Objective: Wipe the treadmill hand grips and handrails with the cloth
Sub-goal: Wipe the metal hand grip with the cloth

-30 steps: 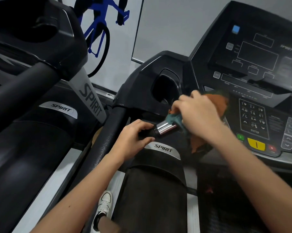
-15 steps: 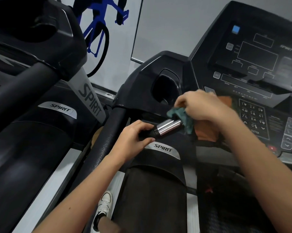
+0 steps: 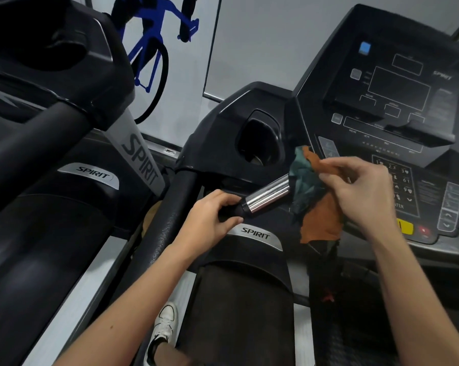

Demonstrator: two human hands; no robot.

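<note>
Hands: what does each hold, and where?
Left hand grips the black end of the hand grip, beside its chrome. Right hand pinches the cloth near its upper orange edge.

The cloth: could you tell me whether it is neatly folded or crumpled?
Crumpled: the cloth hangs in uneven teal and orange bunches, pinched at its top by the right hand.

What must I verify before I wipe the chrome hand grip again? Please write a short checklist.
1. Right hand pinches the cloth: ok.
2. Left hand holds the hand grip at its black end: ok.
3. Cloth wrapped round the chrome: not ok; it reaches only the far end, and most of the chrome is bare.
4. Cloth apart from the keypad: cannot tell; it hangs in front of the console.
5. Chrome already clean: cannot tell.
</note>
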